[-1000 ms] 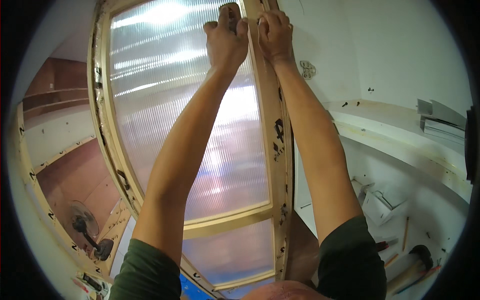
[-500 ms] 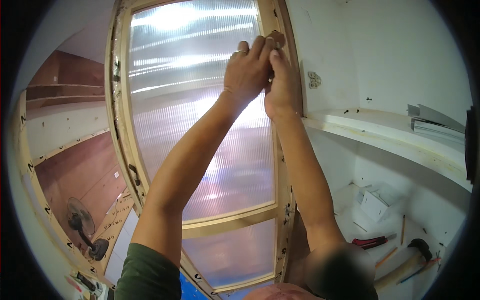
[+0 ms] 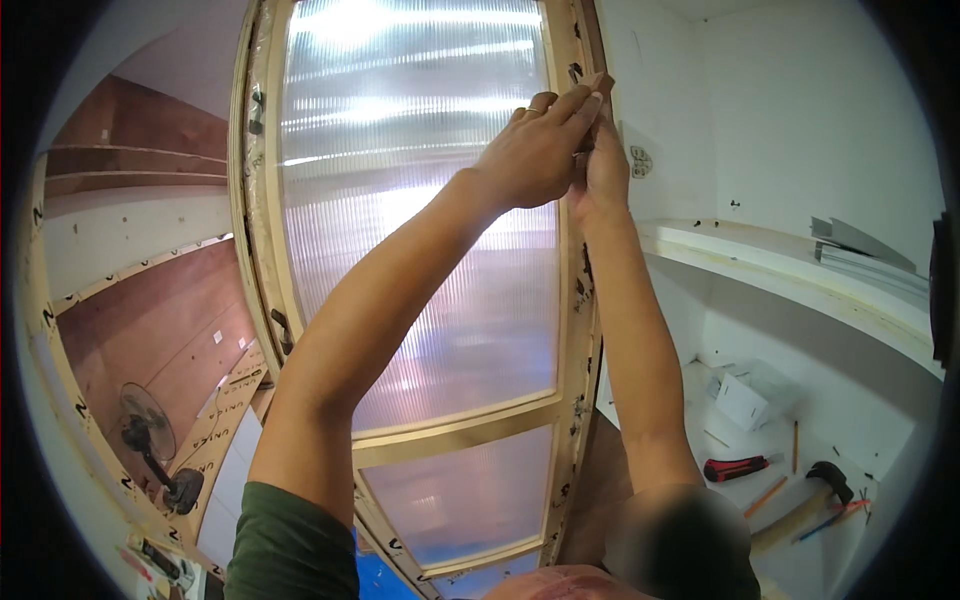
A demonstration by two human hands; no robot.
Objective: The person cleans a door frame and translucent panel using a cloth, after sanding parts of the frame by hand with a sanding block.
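Note:
A tall door with a pale wooden frame and ribbed translucent panels stands before me. High on its right upright, my left hand and my right hand are closed together. A small reddish-brown piece, flat and block-like, shows at their fingertips against the upright's outer edge. Its exact kind I cannot make out. My left hand, with a ring on one finger, overlaps the right, so what lies between the palms is hidden. Both arms are stretched upward.
To the right, a white shelf bears grey metal strips. Below lie a red utility knife, a hammer, pencils and a small white box. At left are a fan and reddish-brown shelving.
Both hands have shifted right, toward the upright's outer edge, and the brown piece with them. The whole view has also shifted slightly.

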